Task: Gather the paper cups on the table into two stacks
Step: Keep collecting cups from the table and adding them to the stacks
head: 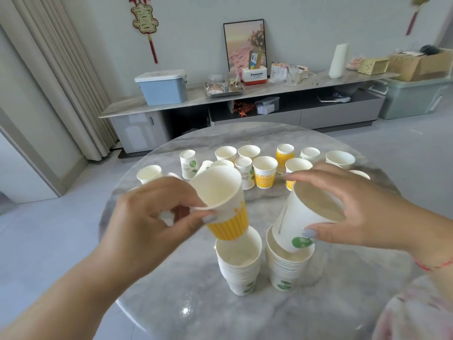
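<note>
Near the front edge of the round marble table (171, 303), two stacks of paper cups are seen side by side, close but apart: left stack (241, 268) and right stack (286, 271), both white with green leaf prints low on the outer cup.

Left hand (152, 217) is closed on a yellow-ribbed cup (225, 204), pinched at the rim between thumb and fingers. Cup is tilted, mouth toward the camera, base held just above the left stack's opening; contact with the stack cannot be told.

Right hand (348, 207) is closed on a white cup with green leaf (304, 219), thumb on the near wall, fingers over the rim. Cup is tilted, base down inside the mouth of the right stack, not seated.

Loose cups (264, 171) are spread across the far half of the table, upright, mix of white and yellow-banded, some touching. One more cup (149, 174) is set toward the far left edge, apart from the cluster.

A red string (434, 265) is worn on the right wrist.
</note>
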A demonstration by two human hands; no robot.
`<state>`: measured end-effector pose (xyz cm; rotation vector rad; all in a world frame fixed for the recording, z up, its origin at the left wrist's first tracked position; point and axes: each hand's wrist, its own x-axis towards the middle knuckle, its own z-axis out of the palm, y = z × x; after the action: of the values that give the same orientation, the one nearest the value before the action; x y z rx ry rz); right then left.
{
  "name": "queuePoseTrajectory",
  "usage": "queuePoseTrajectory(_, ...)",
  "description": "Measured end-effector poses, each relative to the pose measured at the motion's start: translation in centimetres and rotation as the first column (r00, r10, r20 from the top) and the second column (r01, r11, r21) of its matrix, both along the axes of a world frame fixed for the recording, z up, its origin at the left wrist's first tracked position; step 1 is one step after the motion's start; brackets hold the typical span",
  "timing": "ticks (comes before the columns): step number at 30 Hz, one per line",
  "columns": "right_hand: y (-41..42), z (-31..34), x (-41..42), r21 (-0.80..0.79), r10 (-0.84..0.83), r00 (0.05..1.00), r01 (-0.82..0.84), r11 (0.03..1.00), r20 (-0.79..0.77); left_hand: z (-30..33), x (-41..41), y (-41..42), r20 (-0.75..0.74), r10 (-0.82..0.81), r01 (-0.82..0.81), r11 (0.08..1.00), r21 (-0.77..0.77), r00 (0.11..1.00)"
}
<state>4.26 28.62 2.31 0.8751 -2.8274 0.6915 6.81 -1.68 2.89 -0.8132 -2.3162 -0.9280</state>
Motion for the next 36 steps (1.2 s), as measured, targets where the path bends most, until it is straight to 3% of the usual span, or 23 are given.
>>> queuePoseTrajectory(5,-0.9,-0.6,0.3,0.14,0.012,1.0,-0.015,0.99,0.022,-3.0,-0.4,0.9,0.056,-0.123,0.127,0.989,-0.076,0.991)
queuePoseTrajectory(8,-1.3,-1.2,0.4,0.199,0.023,0.994,-0.044,0.979,0.107,-4.9,-0.7,1.0,0.259,-0.144,0.186,0.972,-0.144,0.955)
queuePoseTrajectory(11,-0.9,-1.4,-0.2,0.087,-0.008,0.977,-0.011,0.996,0.214,-5.8,-1.1,0.7,0.351,-0.105,0.171,0.972,-0.161,0.931)
queuePoseTrajectory(13,0.0,-1.8,-1.4,-0.002,-0.142,0.976,0.144,0.99,0.166,-5.6,-1.6,0.7,0.315,-0.078,0.122,0.985,-0.123,0.946)
queuePoseTrajectory(15,1.4,-2.3,-3.0,0.047,-0.377,0.924,0.375,0.926,0.067,-5.2,-2.3,0.9,0.284,-0.072,0.092,0.994,-0.059,0.956)
queuePoseTrajectory(18,3.9,-3.6,-5.5,0.168,-0.642,0.766,0.628,0.76,0.038,-4.8,-3.3,1.6,0.348,-0.041,0.03,0.999,0.04,0.937)
queuePoseTrajectory(22,5.9,-5.5,-6.7,0.375,-0.721,0.692,0.663,0.648,0.021,-4.7,-4.6,2.4,0.434,0.054,-0.097,0.992,0.079,0.899)
queuePoseTrajectory(25,6.1,-7.4,-6.8,0.468,-0.699,0.713,0.638,0.612,-0.06,-4.8,-5.3,2.9,0.465,0.097,-0.152,0.985,0.081,0.88)
queuePoseTrajectory(31,5.7,-7.7,-6.4,0.421,-0.678,0.733,0.634,0.649,-0.059,-4.6,-6.0,4.2,0.498,0.132,-0.215,0.97,0.113,0.857)
queuePoseTrajectory(33,4.7,-5.6,-5.4,0.263,-0.632,0.767,0.635,0.726,-0.111,-4.4,-6.2,4.9,0.49,0.16,-0.24,0.965,0.104,0.857)
queuePoseTrajectory(36,1.5,-1.7,-3.1,-0.031,-0.463,0.849,0.471,0.881,-0.256,-4.4,-6.2,5.7,0.452,0.162,-0.212,0.975,0.064,0.877)
